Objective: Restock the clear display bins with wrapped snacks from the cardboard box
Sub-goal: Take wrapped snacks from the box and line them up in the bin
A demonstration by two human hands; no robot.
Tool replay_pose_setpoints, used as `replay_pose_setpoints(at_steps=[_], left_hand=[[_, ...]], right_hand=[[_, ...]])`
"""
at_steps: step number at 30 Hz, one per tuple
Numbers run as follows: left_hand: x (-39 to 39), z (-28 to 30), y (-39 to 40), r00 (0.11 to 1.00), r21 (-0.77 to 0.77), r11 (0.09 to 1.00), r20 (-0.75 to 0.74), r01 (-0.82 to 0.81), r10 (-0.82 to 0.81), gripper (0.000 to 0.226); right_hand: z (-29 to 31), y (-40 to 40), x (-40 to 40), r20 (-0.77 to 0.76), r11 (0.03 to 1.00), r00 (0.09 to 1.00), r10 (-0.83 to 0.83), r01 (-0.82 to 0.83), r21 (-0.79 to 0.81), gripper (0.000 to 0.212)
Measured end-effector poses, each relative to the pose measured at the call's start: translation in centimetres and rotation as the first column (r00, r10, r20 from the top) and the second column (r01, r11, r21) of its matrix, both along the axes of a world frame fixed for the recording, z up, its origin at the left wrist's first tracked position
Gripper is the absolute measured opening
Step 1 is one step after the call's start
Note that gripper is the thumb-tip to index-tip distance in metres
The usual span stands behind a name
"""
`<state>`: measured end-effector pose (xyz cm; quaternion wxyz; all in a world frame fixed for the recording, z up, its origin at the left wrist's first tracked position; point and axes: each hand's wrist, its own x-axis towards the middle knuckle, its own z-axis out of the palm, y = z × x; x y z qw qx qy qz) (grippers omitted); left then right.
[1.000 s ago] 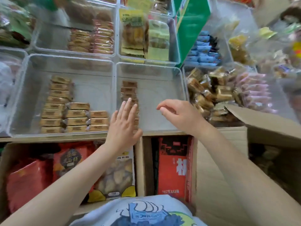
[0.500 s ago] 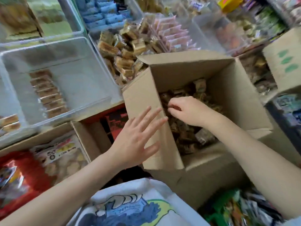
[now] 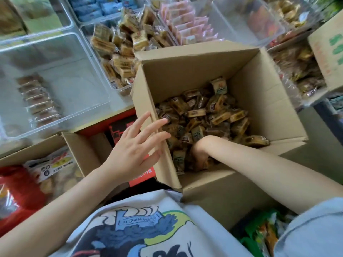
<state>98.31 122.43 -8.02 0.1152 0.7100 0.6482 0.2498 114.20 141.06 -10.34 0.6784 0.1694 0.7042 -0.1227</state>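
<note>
Cardboard box [image 3: 185,71] is open, with wrapped snacks [image 3: 204,115] piled inside. Right hand [image 3: 199,156] is dug into the snacks at the box's near edge; its grip is hidden, cannot tell. Left hand [image 3: 137,145] has spread fingers against the box's left wall, holding nothing. Clear bin [image 3: 61,43] sits left of the box.

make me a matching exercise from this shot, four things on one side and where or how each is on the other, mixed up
Things:
1. left hand
2. right hand
3. brown cardboard box
4. clear plastic display bin

States:
A. dug down among the small wrapped snacks
B. holds one short row of packets, mostly bare
C. fingers spread at the near left flap
D. flaps open, partly filled

Pairs: 1-C, 2-A, 3-D, 4-B
</note>
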Motion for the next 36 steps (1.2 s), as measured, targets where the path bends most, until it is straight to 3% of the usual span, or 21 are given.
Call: replay_pose_setpoints(at_steps=[2, 6, 9, 11, 13, 16, 18, 21, 23, 26, 29, 31, 33, 34, 36], left_hand=[[0.1, 0.0, 0.0, 1.000, 0.005, 1.000, 0.011, -0.006, 0.006, 0.033], [0.2, 0.2, -0.1, 1.000, 0.007, 1.000, 0.010, -0.018, 0.018, 0.033], [0.1, 0.3, -0.1, 1.000, 0.002, 1.000, 0.015, -0.016, 0.016, 0.035], [-0.1, 0.3, -0.2, 1.000, -0.012, 1.000, 0.012, -0.005, 0.005, 0.036], [-0.3, 0.6, -0.2, 1.000, -0.027, 1.000, 0.009, 0.007, -0.007, 0.038], [-0.4, 1.3, -0.3, 0.997, -0.052, 0.998, 0.080, 0.020, -0.016, 0.043], [-0.8, 2.5, -0.6, 0.956, -0.118, 0.992, 0.286, -0.035, 0.067, 0.047], [-2.2, 4.6, -0.9, 0.768, -0.262, 0.953, 0.574, -0.155, 0.283, 0.048], [-3.7, 5.9, -1.1, 0.580, -0.321, 0.925, 0.721, -0.203, 0.378, 0.052], [-6.1, 7.5, -2.2, 0.236, -0.347, 0.915, 0.890, -0.207, 0.391, 0.062], [-8.8, 8.6, -4.7, 0.007, -0.390, 0.873, 0.912, -0.293, 0.410, 0.057], [-11.3, 8.5, -7.2, -0.061, -0.451, 0.795, 0.881, -0.406, 0.469, 0.042], [-13.9, 7.8, -10.3, -0.059, -0.498, 0.724, 0.840, -0.478, 0.539, 0.030], [-15.2, 7.4, -12.1, -0.054, -0.507, 0.700, 0.827, -0.502, 0.560, 0.027], [-17.7, 6.7, -15.5, -0.045, -0.503, 0.661, 0.813, -0.557, 0.581, 0.023]], right_hand=[[-0.2, -0.5, 0.1, 0.038, 1.000, 0.999, -0.007, 0.008, -0.007, 0.043], [0.8, -0.1, 0.3, -0.064, 1.000, 0.998, -0.002, 0.003, 0.014, 0.033], [1.8, 1.8, 0.3, -0.189, 0.946, 0.930, -0.315, 0.324, 0.014, 0.032], [2.7, 3.5, 0.4, -0.319, 0.826, 0.769, -0.555, 0.556, -0.097, 0.036], [4.0, 4.8, 0.6, -0.332, 0.655, 0.570, -0.752, 0.704, -0.275, 0.037], [6.1, 6.1, 0.7, -0.321, 0.421, 0.289, -0.902, 0.755, -0.503, 0.037], [7.9, 6.7, 0.2, -0.315, 0.292, 0.106, -0.943, 0.715, -0.635, 0.037], [11.1, 6.4, -1.5, -0.126, 0.031, -0.140, -0.982, 0.541, -0.840, 0.047], [12.8, 5.0, -4.1, -0.038, -0.037, -0.169, -0.985, 0.422, -0.906, 0.048], [14.0, 1.4, -9.8, -0.114, 0.057, -0.145, -0.983, 0.352, -0.934, 0.038], [13.8, -3.0, -15.4, -0.187, 0.150, -0.093, -0.978, 0.308, -0.939, 0.029], [13.6, -5.8, -18.8, -0.192, 0.175, -0.024, -0.981, 0.316, -0.933, 0.021], [12.8, -8.4, -21.9, -0.230, 0.239, 0.067, -0.971, 0.332, -0.912, 0.007], [12.2, -9.7, -23.6, -0.293, 0.313, 0.110, -0.950, 0.328, -0.891, 0.004], [10.8, -12.6, -26.7, -0.471, 0.506, 0.188, -0.862, 0.280, -0.816, 0.019]])
